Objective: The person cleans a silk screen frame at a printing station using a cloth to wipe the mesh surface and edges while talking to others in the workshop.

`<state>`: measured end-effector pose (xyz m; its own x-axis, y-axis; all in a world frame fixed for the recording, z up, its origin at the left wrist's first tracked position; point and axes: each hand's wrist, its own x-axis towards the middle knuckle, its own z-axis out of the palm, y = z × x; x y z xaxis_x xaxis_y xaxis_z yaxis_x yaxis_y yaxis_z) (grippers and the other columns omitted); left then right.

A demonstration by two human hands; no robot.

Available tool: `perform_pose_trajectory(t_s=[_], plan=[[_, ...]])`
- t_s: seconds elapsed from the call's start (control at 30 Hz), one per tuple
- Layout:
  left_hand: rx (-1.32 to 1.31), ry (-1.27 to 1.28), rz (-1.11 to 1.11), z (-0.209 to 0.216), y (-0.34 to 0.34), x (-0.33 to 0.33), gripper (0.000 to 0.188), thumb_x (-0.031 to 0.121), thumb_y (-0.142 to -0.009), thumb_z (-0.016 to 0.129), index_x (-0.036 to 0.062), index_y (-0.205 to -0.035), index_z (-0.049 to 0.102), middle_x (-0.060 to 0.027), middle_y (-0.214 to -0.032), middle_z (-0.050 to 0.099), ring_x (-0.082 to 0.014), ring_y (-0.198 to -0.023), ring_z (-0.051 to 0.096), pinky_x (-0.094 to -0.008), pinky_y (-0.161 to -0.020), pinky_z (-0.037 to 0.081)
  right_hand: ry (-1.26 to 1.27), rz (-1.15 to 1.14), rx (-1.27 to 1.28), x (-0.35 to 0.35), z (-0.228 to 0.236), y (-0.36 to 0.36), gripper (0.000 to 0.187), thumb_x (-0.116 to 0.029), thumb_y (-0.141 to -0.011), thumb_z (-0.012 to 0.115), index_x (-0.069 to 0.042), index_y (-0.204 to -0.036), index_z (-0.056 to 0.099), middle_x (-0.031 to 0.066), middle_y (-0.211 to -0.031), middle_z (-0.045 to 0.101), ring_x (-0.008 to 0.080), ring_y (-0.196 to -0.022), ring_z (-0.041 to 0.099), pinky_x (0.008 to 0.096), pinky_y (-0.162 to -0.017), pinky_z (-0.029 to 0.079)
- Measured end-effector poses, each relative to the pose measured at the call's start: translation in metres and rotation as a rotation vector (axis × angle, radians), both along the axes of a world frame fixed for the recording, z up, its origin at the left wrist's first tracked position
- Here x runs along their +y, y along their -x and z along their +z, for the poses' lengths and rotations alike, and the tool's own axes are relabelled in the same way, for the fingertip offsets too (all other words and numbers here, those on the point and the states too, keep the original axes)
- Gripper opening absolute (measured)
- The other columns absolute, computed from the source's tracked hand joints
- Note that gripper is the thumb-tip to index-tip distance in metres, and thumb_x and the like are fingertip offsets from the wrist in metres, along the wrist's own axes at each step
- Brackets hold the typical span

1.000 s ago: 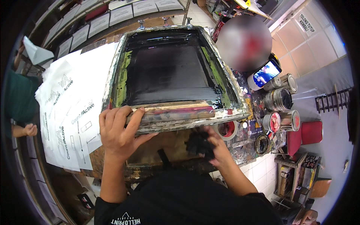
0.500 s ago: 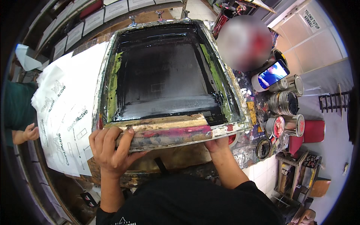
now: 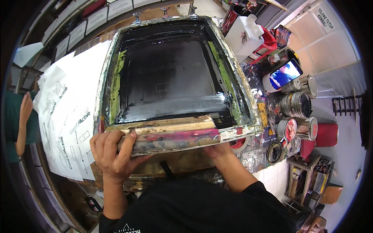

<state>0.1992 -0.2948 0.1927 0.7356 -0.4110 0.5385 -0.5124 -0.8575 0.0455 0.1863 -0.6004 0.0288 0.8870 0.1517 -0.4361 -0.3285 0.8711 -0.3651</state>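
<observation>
Lit smartphone (image 3: 287, 74) beside metal cans (image 3: 304, 127). White jerrycan (image 3: 240, 38) near red container (image 3: 269, 42). Farther right: red chair (image 3: 327, 134).

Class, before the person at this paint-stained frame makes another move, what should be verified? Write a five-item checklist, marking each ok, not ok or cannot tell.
1. Left hand has hold of the frame: ok, fingers over the near edge, thumb below.
2. Right hand fully visible: not ok, its fingers are hidden beneath the near edge.
3. Right hand empty: cannot tell, for the same reason.
4. Co-worker's hand away from the frame: ok, it is at the far left, beyond the printed sheet.
5. Phone off the frame: ok, it is to the right, screen lit.
</observation>
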Motion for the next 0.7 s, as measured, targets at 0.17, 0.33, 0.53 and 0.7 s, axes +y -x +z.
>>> perform_pose_trajectory(t_s=[0.17, 0.33, 0.53, 0.7], plan=[[0.006, 0.002, -0.008, 0.003, 0.002, 0.001, 0.067, 0.055, -0.07, 0.086, 0.0104, -0.117, 0.069, -0.01, -0.106, 0.064, -0.0311, -0.094, 0.062, -0.0477, -0.081, 0.045, -0.035, -0.006, -0.069, -0.022, -0.003, -0.003, 0.05, -0.044, -0.107, 0.045, -0.006, -0.137, 0.058, 0.0106, -0.133, 0.064, 0.0316, -0.122, 0.062, 0.0493, -0.106, 0.051], [-0.006, -0.01, -0.01, -0.001, 0.002, 0.002, 0.068, 0.054, -0.069, 0.087, 0.0091, -0.116, 0.068, -0.0102, -0.104, 0.064, -0.0318, -0.094, 0.062, -0.0476, -0.081, 0.045, -0.071, 0.077, 0.008, 0.051, -0.027, -0.002, 0.05, -0.043, -0.108, 0.044, -0.006, -0.137, 0.058, 0.0107, -0.133, 0.064, 0.0314, -0.122, 0.062, 0.0492, -0.106, 0.052], [-0.03, 0.002, -0.01, -0.001, 0.001, -0.001, 0.065, 0.055, -0.07, 0.086, 0.0099, -0.113, 0.07, -0.0096, -0.103, 0.065, -0.0316, -0.093, 0.062, -0.0476, -0.082, 0.046, 0.002, 0.199, 0.042, 0.144, -0.033, -0.019, 0.049, -0.043, -0.108, 0.044, -0.005, -0.137, 0.058, 0.0108, -0.134, 0.064, 0.0312, -0.122, 0.062, 0.049, -0.106, 0.052], [-0.049, -0.002, 0.008, -0.008, 0.003, 0.002, 0.057, 0.056, -0.077, 0.082, 0.0204, -0.12, 0.069, -0.0065, -0.109, 0.063, -0.0269, -0.092, 0.062, -0.046, -0.081, 0.045, -0.012, 0.145, 0.067, 0.127, -0.036, -0.016, 0.049, -0.042, -0.108, 0.044, -0.005, -0.137, 0.058, 0.0109, -0.134, 0.064, 0.0311, -0.122, 0.062, 0.0488, -0.106, 0.052]])
